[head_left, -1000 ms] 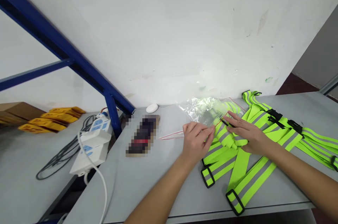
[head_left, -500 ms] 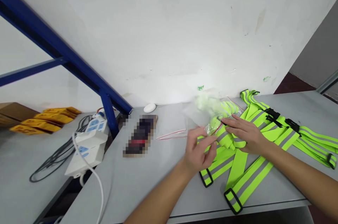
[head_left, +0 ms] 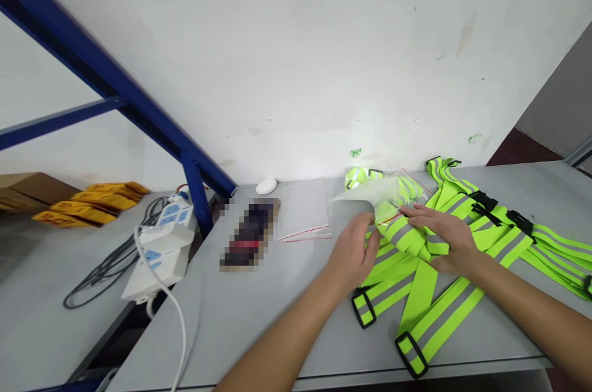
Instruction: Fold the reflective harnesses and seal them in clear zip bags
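Observation:
My left hand [head_left: 355,251] is closed, pinching the red-lined mouth of a clear zip bag [head_left: 365,191]. My right hand [head_left: 446,235] grips a folded bundle of neon-yellow reflective strap [head_left: 403,238] at that mouth, fingers over the top and thumb low on its near side. Part of the bundle seems to be inside the plastic. Beneath both hands lies a loose reflective strap harness [head_left: 502,244] with grey stripes, black buckles and black slider loops. Behind the bag rests another reflective bundle [head_left: 357,177], partly covered by it.
Flat zip bags [head_left: 303,210] lie left of my hands, beside a pixelated phone-like object [head_left: 251,235] and a white oval object [head_left: 266,186]. Farther left are white power strips [head_left: 161,256], a cable, yellow packets [head_left: 92,204] and a blue frame [head_left: 197,188]. A wall [head_left: 296,71] stands behind.
My left hand has moved slightly up and closer to the bag's mouth. The bag's blurred, raised far part has settled, uncovering the bundle behind. My right hand keeps hold of the folded strap.

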A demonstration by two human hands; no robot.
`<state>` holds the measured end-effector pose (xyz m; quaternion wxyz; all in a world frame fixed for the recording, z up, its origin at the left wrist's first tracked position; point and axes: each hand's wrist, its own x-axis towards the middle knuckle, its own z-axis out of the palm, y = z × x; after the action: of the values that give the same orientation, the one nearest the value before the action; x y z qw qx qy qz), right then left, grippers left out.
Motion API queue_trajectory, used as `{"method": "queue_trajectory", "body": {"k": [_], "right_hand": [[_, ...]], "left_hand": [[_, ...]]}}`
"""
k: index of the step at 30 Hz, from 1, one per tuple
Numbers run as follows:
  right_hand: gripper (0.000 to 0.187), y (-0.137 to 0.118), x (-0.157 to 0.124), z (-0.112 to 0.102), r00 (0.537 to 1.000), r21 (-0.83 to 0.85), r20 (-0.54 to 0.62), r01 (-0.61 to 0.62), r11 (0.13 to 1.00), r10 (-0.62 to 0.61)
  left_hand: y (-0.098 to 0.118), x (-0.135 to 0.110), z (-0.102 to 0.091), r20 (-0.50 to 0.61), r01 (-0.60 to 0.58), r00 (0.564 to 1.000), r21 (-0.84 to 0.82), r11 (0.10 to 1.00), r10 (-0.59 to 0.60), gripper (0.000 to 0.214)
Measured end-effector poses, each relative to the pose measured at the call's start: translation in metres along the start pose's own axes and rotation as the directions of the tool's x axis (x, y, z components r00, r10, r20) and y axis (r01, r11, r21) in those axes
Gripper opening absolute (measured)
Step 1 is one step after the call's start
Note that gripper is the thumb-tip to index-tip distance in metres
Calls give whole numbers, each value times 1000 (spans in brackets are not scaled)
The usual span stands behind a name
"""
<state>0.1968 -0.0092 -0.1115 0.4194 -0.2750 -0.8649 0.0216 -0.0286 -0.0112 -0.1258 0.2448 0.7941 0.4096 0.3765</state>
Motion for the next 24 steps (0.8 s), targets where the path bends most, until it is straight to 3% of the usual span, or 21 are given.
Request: {"method": "queue_trajectory", "body": {"k": [6,13,16,21,24], "right_hand": [[47,0,2,-2,994,74,20,-112,991,111],[48,-5,6,-7,987,107,115,-124,987,111],[50,-3,5,-8,982,123,168,-106,987,84],[53,-1,3,-8,963,44,270,-30,999,17],[54,-2,3,-7,956,0,290,31,1000,-29]], "left_hand": [[-1,5,-9,117,-74,991,103,992,62,17],[-6,5,-18,116,-54,992,46,998,48,20],[-6,7,-22,118,-84,990,73,994,75,20],[-6,8,-19,60,-27,998,147,989,18,22],[-11,9,-16,14,-86,996,272,959,86,19]]}}
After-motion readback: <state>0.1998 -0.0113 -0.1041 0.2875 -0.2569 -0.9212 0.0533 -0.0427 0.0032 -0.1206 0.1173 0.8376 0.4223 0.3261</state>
